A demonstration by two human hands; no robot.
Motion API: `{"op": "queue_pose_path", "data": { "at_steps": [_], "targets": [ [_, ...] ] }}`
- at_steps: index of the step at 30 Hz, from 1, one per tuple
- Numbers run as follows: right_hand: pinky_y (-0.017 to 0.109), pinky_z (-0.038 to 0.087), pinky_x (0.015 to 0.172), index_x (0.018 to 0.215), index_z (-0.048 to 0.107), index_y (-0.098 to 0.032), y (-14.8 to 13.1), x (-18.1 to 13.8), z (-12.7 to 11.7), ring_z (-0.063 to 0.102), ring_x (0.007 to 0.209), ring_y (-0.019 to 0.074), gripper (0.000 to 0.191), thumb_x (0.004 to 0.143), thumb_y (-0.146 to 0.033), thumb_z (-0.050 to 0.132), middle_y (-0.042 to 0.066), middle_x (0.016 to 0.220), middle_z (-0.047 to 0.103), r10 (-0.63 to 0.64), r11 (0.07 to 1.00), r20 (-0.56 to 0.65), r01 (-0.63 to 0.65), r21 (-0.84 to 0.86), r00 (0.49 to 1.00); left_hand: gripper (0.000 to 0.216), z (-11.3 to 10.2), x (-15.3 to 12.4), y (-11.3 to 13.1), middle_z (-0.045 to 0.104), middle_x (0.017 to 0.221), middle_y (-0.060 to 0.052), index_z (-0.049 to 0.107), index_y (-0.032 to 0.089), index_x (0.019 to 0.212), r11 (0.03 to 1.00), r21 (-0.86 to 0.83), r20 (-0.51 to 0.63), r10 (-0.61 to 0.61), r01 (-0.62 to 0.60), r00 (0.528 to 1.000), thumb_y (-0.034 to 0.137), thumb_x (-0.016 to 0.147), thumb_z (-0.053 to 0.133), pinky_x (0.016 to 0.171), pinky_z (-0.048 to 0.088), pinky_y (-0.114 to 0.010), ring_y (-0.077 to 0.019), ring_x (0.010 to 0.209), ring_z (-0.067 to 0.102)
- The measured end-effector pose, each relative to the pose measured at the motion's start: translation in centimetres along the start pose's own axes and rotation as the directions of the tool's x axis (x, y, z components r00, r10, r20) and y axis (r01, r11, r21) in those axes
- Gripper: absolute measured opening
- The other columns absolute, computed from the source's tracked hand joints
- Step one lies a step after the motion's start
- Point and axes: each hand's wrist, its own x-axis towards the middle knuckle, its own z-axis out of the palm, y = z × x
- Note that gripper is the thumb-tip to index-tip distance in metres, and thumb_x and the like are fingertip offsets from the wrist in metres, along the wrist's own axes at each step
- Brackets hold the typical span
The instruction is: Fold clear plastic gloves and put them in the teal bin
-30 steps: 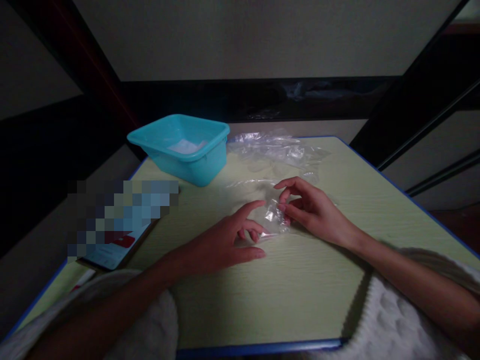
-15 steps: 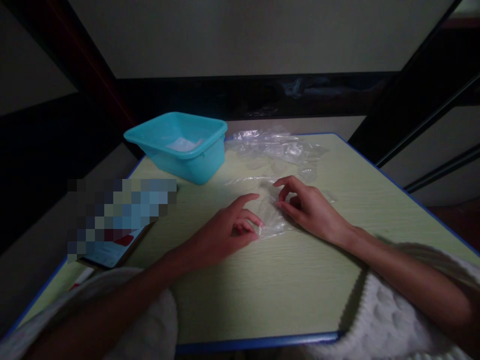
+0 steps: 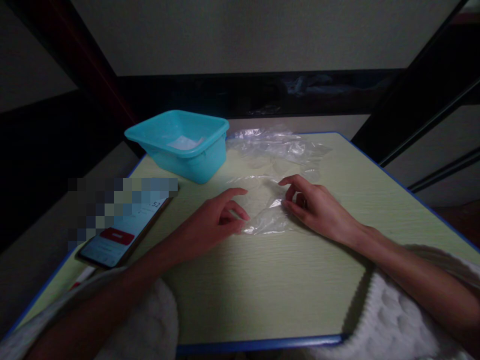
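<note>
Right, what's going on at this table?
A person is handling a clear plastic bag on the table. The left hand is at its near left corner, the right hand at its right side; whether either grips it is unclear. Crumpled clear plastic lies behind, beside a turquoise plastic tub. A lit smartphone lies to the left.

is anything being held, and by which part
The left hand seems to pinch the clear plastic film by its near left edge; whether the right hand holds it cannot be told.
</note>
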Motion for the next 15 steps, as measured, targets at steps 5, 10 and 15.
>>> {"op": "queue_pose_path", "data": {
  "at_steps": [5,10,15],
  "targets": [
    [0.025,0.037,0.051,0.111,0.047,-0.016,0.1,-0.1,-0.1,0.053,0.054,0.0137,0.033,0.078,-0.017,0.049,0.002,0.074,0.063,0.007,1.0,0.0,-0.007,-0.03,1.0,0.05,-1.1,0.1,-0.1,0.063,0.086,-0.002,0.044,0.017,0.121,0.992,0.115,0.016,-0.047,0.045,0.999,0.021,0.071,0.055,0.059,0.046,-0.025,-0.0142,0.066,0.061],
    [0.024,0.037,0.051,0.111,0.048,-0.017,0.2,-0.1,-0.2,0.053,0.054,0.0137,0.034,0.077,-0.015,0.049,0.001,0.073,0.063,0.021,0.998,0.004,-0.021,-0.064,1.0,0.048,-2.0,0.2,-0.3,0.063,0.077,0.0,0.05,0.015,0.117,0.981,0.193,0.057,-0.045,0.033,0.997,0.026,0.071,0.059,0.062,0.046,-0.026,-0.0153,0.068,0.06],
    [0.025,0.038,0.052,0.112,0.047,-0.016,0.2,-0.1,-0.3,0.053,0.056,0.0143,0.035,0.077,-0.015,0.049,0.001,0.073,0.062,0.029,0.995,0.013,-0.028,-0.093,0.999,0.048,-2.3,0.2,-0.3,0.061,0.074,0.001,0.052,0.014,0.114,0.976,0.216,0.111,-0.059,0.034,0.992,0.028,0.069,0.059,0.06,0.045,-0.025,-0.0146,0.065,0.058]
  ]
}}
